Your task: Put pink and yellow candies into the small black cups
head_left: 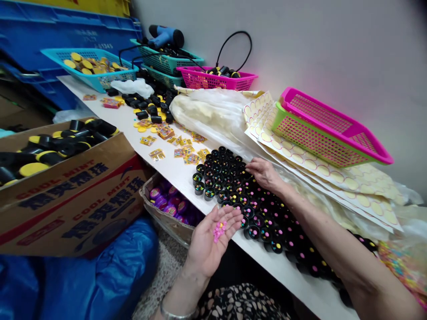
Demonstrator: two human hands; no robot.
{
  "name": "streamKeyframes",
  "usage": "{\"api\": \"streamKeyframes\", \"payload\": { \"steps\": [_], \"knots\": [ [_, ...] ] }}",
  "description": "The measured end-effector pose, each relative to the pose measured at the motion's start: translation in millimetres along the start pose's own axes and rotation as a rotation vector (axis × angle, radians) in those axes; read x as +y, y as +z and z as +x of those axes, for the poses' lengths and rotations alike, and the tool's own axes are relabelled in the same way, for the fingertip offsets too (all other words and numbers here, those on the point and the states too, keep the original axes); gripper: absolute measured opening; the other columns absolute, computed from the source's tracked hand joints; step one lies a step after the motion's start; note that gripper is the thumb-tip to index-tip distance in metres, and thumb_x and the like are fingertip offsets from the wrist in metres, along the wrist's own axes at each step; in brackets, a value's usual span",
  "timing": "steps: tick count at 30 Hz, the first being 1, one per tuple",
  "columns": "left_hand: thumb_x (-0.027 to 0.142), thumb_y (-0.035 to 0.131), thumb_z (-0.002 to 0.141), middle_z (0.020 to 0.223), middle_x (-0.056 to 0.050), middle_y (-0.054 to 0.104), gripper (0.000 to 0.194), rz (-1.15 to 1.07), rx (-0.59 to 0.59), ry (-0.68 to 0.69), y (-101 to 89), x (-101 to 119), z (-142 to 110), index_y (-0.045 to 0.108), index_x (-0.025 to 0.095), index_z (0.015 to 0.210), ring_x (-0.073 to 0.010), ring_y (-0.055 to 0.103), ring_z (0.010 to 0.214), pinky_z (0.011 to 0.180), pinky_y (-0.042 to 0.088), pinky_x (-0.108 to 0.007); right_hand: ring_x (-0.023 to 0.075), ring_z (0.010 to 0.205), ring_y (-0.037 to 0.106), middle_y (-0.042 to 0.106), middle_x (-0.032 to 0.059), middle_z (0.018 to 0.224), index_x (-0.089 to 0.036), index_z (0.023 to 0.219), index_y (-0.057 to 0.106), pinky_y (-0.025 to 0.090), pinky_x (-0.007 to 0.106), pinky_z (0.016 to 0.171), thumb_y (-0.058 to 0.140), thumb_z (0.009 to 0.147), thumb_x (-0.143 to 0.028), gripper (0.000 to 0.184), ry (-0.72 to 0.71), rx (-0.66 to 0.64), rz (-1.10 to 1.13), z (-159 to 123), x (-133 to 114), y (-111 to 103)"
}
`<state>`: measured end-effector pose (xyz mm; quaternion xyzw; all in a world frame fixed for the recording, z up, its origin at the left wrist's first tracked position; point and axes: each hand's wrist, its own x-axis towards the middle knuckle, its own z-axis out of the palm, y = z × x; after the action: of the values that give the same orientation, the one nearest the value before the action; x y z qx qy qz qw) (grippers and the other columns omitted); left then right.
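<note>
My left hand [213, 238] lies palm up with its fingers stretched out, at the table's front edge. In its palm it holds a small heap of pink candies [219, 230] with a yellow piece among them. My right hand [265, 173] reaches over the far side of the rows of small black cups [218, 186], its fingertips pressed together. What is between those fingertips is too small to make out. Many cups contain little coloured pieces, and those in the nearer right rows show a pink or yellow piece on top.
Yellow packets [191, 158], black-and-yellow containers [155, 109] and sheets of round stickers [300, 158] lie on the white table [116, 122]. Pink and green baskets [330, 126] stand behind. A carton [76, 200] and a box of purple items [150, 220] flank the left edge.
</note>
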<state>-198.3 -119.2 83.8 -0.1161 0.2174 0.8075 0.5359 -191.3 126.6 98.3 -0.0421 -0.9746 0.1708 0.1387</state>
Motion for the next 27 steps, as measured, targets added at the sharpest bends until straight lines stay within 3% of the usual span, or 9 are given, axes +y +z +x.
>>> {"api": "streamKeyframes", "payload": {
  "steps": [2,4,7,10,15,22,27],
  "knots": [
    [0.034,0.046,0.083,0.108,-0.019,0.059,0.035,-0.032,-0.034,-0.018,-0.1,1,-1,0.057,0.005,0.098,-0.0253,0.053,0.106,0.097,0.036,-0.039,0.0115,0.062,0.046,0.049,0.0004,0.066,-0.018,0.076,0.061,0.037,0.025,0.058,0.046,0.084,-0.026,0.019,0.014,0.099,0.152,-11,-17,-9],
    [0.04,0.043,0.083,0.11,-0.02,0.057,0.041,-0.068,-0.08,-0.026,0.7,1,-1,0.057,0.005,0.099,-0.0262,0.052,0.107,0.096,0.036,-0.04,0.0114,0.063,0.048,0.051,0.0004,0.068,-0.019,0.08,0.062,0.039,0.026,0.059,0.048,0.083,-0.027,0.016,-0.023,0.108,0.268,-27,-41,-14],
    [0.048,0.037,0.083,0.109,-0.019,0.057,0.05,-0.117,-0.147,-0.024,2.5,-2,-3,0.056,0.005,0.101,-0.025,0.053,0.105,0.094,0.037,-0.04,0.0121,0.068,0.05,0.054,0.002,0.074,-0.021,0.085,0.062,0.04,0.026,0.06,0.046,0.084,-0.023,0.017,-0.147,-0.033,0.334,-55,-80,-14],
    [0.051,0.034,0.083,0.097,-0.014,0.06,0.053,-0.149,-0.173,-0.013,4.0,-6,-6,0.056,0.006,0.102,-0.019,0.056,0.091,0.089,0.039,-0.035,0.0136,0.072,0.048,0.055,0.0038,0.078,-0.02,0.086,0.062,0.038,0.028,0.062,0.045,0.083,-0.019,0.018,-0.236,-0.1,0.238,-75,-104,-3],
    [0.05,0.034,0.084,0.079,-0.007,0.058,0.05,-0.189,-0.178,-0.004,3.3,-10,-10,0.056,0.007,0.098,-0.0115,0.054,0.071,0.072,0.043,-0.025,0.0146,0.072,0.043,0.056,0.0038,0.08,-0.019,0.09,0.06,0.033,0.031,0.065,0.044,0.081,-0.015,0.019,-0.312,-0.115,-0.017,-84,-112,12],
    [0.045,0.034,0.086,0.086,-0.007,0.058,0.044,-0.18,-0.184,-0.033,0.1,-14,-8,0.055,0.007,0.097,-0.011,0.055,0.077,0.073,0.042,-0.022,0.0156,0.07,0.04,0.053,0.0049,0.076,-0.017,0.078,0.057,0.027,0.032,0.062,0.04,0.084,-0.018,0.019,-0.41,-0.042,-0.27,-88,-110,19],
    [0.042,0.033,0.088,0.086,-0.007,0.059,0.041,-0.159,-0.184,-0.029,1.7,-15,-7,0.054,0.008,0.098,-0.0109,0.056,0.079,0.075,0.043,-0.022,0.0161,0.068,0.04,0.052,0.0053,0.074,-0.016,0.078,0.056,0.028,0.033,0.062,0.036,0.086,-0.019,0.022,-0.491,-0.086,-0.341,-86,-111,17]
  ]
}}
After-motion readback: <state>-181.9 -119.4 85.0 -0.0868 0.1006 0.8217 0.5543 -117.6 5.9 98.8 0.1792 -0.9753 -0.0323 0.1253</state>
